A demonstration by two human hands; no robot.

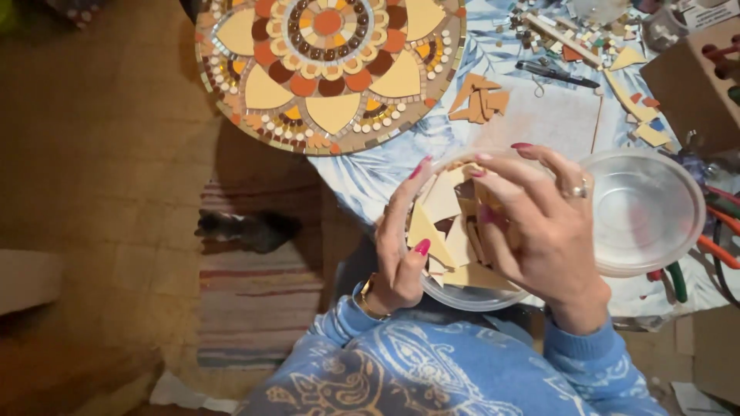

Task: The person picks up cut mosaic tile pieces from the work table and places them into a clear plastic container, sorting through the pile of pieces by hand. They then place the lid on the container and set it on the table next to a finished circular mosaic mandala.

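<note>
The tub (470, 296) of cream tile pieces (443, 223) is mostly hidden behind both hands, only its lower rim showing at the table's (370, 173) near edge, and the round mosaic (327, 69) is cut off by the top of the frame. The left hand (397, 246) cups the tub's side, fingers curled on the rim with the thumb on a tile. The right hand (539, 231) reaches in, fingers bent narrowly over the pieces, though a grip cannot be made out; an empty bowl (644, 212) sits just beside.
</note>
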